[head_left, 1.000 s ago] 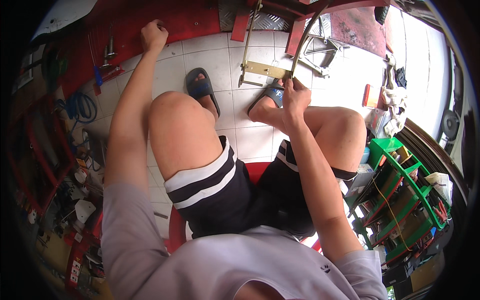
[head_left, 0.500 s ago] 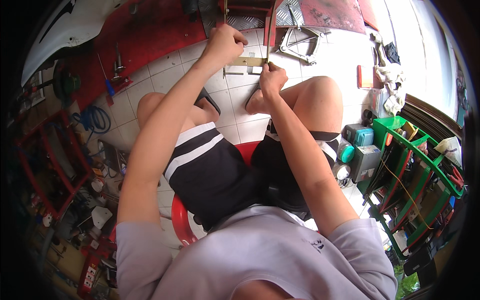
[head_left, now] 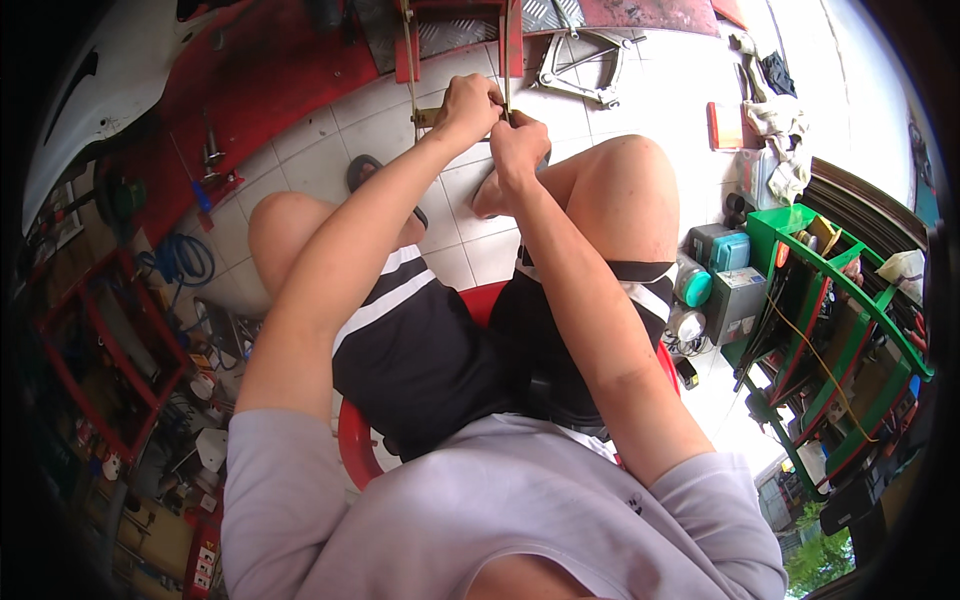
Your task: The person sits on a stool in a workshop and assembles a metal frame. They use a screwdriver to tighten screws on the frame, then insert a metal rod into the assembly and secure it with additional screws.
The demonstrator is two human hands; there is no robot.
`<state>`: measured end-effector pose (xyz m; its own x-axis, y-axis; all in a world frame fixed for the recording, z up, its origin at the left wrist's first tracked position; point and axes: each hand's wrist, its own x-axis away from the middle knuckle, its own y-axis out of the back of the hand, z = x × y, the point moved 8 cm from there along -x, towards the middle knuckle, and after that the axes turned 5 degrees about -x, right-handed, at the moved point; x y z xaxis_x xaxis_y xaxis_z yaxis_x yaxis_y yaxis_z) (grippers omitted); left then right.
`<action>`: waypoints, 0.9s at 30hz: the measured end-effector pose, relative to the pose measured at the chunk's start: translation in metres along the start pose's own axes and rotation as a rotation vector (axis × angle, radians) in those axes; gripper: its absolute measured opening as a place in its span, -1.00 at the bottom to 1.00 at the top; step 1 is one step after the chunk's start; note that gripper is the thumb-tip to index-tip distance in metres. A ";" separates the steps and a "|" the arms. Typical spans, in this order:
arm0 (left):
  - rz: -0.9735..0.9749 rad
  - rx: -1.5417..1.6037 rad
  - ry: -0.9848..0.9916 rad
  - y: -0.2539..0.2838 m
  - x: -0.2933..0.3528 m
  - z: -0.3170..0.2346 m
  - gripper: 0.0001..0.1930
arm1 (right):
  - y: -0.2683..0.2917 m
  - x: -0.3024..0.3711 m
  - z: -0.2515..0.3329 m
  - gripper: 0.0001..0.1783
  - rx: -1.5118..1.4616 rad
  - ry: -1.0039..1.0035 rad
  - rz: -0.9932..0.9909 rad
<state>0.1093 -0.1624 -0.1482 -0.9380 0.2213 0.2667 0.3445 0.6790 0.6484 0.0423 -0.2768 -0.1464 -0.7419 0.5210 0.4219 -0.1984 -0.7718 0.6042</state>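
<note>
My left hand (head_left: 468,108) is closed, its fingertips pressed together beside the right-hand rod of a thin brass-coloured metal frame (head_left: 426,117). Just below and to the right, my right hand (head_left: 519,147) is closed around the lower right corner of that frame. Something small and dark shows between the fingertips of both hands, too small to name. The frame's long rods run up toward a red metal stand (head_left: 460,14). My left hand covers much of the frame's crosspiece.
A pale metal bracket (head_left: 582,70) lies on the tiles past my right hand. A blue-handled screwdriver (head_left: 203,198) is on the left, near a coiled blue hose (head_left: 183,258). To the right stand a grey case (head_left: 735,305) and a green tool rack (head_left: 850,290).
My left hand has moved right and down, from the frame's left side to its right corner next to my right hand. The whole view has shifted slightly.
</note>
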 end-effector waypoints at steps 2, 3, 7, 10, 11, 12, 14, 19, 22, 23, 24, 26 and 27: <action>0.007 0.033 -0.008 -0.002 -0.001 0.001 -0.84 | -0.003 -0.001 -0.004 -0.76 -0.081 -0.055 0.042; 0.009 0.050 -0.012 -0.003 -0.002 0.002 -0.84 | -0.005 -0.002 -0.007 -0.77 -0.121 -0.082 0.064; 0.063 0.093 0.067 -0.008 -0.003 0.014 -0.83 | -0.003 0.003 0.000 -0.80 -0.124 -0.066 0.047; 0.092 0.131 0.171 -0.011 0.000 0.020 -0.81 | -0.002 0.004 0.001 -0.79 -0.101 -0.067 0.054; 0.110 0.124 0.185 -0.013 -0.001 0.021 -0.81 | -0.001 0.004 0.003 -0.77 -0.043 -0.052 0.044; 0.129 0.117 0.200 -0.014 -0.001 0.023 -0.81 | -0.001 0.005 0.005 -0.73 0.015 -0.037 0.034; 0.096 0.127 0.188 -0.015 -0.001 0.025 -0.81 | -0.002 0.004 0.005 -0.73 0.025 -0.021 0.028; 0.066 0.119 0.127 -0.012 0.000 0.017 -0.82 | -0.001 0.004 0.006 -0.71 0.062 -0.025 0.040; 0.050 0.073 0.068 -0.008 0.000 0.010 -0.83 | -0.003 0.005 0.004 -0.68 0.031 -0.037 0.045; 0.046 0.052 0.055 -0.007 0.001 0.009 -0.83 | -0.004 0.003 0.003 -0.68 0.033 -0.044 0.054; 0.042 0.030 0.042 -0.007 0.001 0.008 -0.83 | -0.004 0.002 0.001 -0.67 0.035 -0.051 0.062; 0.046 -0.009 0.058 -0.007 0.001 0.009 -0.83 | -0.004 0.002 -0.002 -0.66 0.016 -0.074 0.036; 0.049 -0.029 0.065 -0.008 0.000 0.009 -0.83 | -0.004 0.002 -0.003 -0.65 0.006 -0.085 0.022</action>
<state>0.1060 -0.1609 -0.1595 -0.9160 0.2067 0.3438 0.3914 0.6480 0.6534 0.0392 -0.2738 -0.1501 -0.6889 0.5332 0.4911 -0.1782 -0.7813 0.5982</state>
